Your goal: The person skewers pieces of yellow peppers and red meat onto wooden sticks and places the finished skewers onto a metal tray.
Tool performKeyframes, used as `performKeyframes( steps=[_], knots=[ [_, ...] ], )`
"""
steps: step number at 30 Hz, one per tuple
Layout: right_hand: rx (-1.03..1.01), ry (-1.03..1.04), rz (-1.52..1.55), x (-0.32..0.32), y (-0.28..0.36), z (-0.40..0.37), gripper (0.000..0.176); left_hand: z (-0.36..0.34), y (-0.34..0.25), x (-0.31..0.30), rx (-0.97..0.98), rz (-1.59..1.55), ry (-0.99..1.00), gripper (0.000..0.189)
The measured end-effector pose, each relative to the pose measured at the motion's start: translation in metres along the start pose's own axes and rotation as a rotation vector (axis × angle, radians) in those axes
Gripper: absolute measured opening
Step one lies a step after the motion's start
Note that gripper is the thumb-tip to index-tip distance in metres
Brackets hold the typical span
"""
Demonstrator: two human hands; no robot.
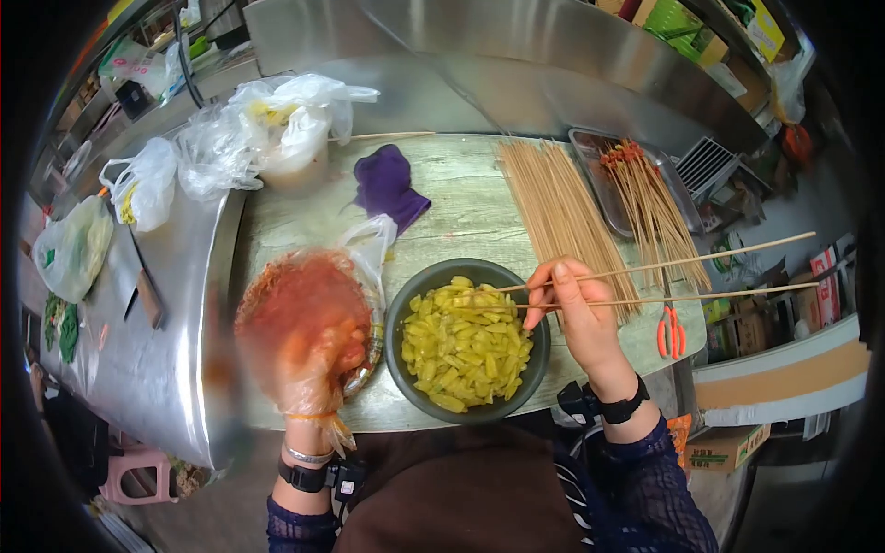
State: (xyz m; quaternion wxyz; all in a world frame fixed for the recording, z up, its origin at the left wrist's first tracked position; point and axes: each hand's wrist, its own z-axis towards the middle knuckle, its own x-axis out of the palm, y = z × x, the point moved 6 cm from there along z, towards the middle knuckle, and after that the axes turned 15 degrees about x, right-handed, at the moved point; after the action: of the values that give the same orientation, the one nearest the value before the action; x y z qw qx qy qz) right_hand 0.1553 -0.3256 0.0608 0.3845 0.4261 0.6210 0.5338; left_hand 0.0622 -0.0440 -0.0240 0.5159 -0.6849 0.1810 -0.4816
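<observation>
Pinching two long bamboo skewers (737, 249) between thumb and fingers, the right hand (576, 313) hovers at the rim of the round dark bowl (395, 323) of yellow-green sliced pieces (466, 346). The left hand (309, 355), in a sauce-smeared clear glove, is blurred beside the bowl, over a red-stained plastic bag (369, 244); I cannot tell its grip. A pile of bare wooden skewers (558, 212) lies just beyond.

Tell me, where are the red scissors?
In the head view, the scissors lie at the table's right end, just right of the right hand holding two skewers, below the tray.
</observation>
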Motion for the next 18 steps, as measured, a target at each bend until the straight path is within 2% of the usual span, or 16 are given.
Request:
performKeyframes(
  steps=[2, 6, 11, 14, 18],
  knots=[
    [0.013, -0.011, 0.037, -0.008, 0.004, -0.001, 0.033, 0.002, 0.002, -0.004, 0.012, -0.029, 0.041, 0.026],
    [0.092, -0.033, 0.061, -0.012, -0.006, -0.002, 0.032, -0.001, -0.006, 0.004, 0.036, 0.113, 0.052, 0.028],
    [0.067, -0.066, -0.082, -0.003, -0.018, 0.002, 0.032, -0.001, -0.009, 0.009, 0.051, 0.122, 0.079, 0.029],
    [0.045, -0.119, -0.014, -0.011, -0.014, 0.000, 0.034, -0.004, -0.012, 0.011, 0.061, 0.116, 0.092, 0.031],
    [-0.004, -0.115, 0.282, -0.011, -0.004, -0.001, 0.035, -0.005, -0.010, 0.018, 0.019, -0.012, 0.165, 0.038]
  ],
)
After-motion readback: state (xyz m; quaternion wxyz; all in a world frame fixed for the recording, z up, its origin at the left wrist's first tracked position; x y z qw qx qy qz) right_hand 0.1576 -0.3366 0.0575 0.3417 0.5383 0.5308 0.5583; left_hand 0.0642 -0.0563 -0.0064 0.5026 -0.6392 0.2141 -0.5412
